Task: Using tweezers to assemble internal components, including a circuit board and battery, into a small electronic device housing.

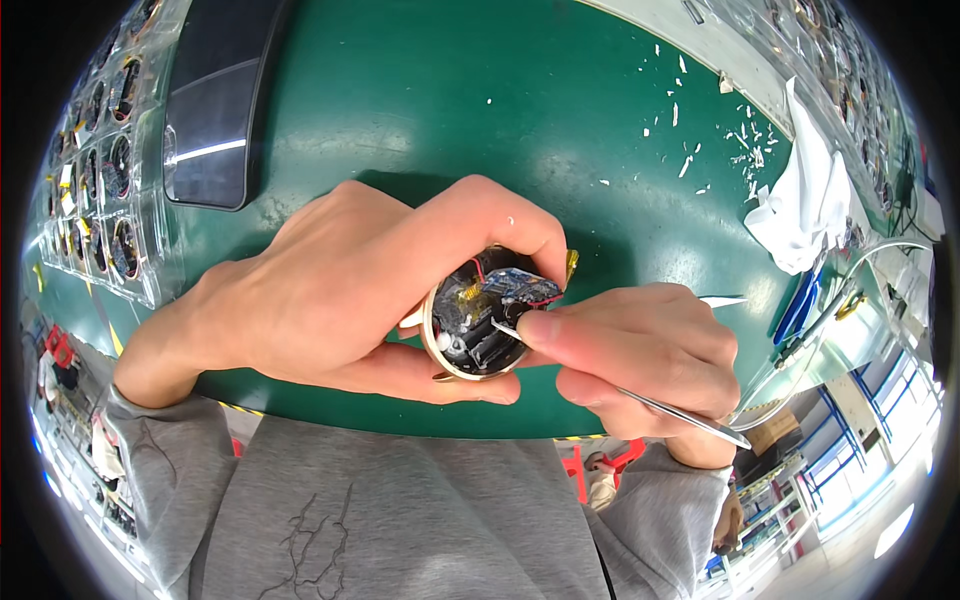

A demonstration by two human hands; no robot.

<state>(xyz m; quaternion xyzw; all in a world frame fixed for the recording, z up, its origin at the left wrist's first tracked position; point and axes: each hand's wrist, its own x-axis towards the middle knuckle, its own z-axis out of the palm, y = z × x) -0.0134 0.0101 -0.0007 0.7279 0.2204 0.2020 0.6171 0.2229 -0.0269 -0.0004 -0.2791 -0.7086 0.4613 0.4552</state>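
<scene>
Over on the far left we've got clear plastic trays [150, 275], their pockets filled with small dark round parts. Just beside them, a dark glossy slab [208, 110] lies on the green tabletop [400, 110]. And here comes the left hand [350, 280], wrapped about a round casing [431, 335], one finger curled over the far rim, another digit along the near side. The casing sits mid-table, open side up, pale-rimmed and black within, a small circuit board [522, 287] showing near its far edge. In from the right, the right hand [650, 345] pinches a slim metal tool [690, 415]; a pale tip pokes into the casing, while the fingers hide the tool's middle. Farther right, white scraps [683, 166] litter the green, then a crumpled white cloth [803, 205], a blue-handled tool [798, 305] near it, and a pale cable [868, 262] curving past.
</scene>
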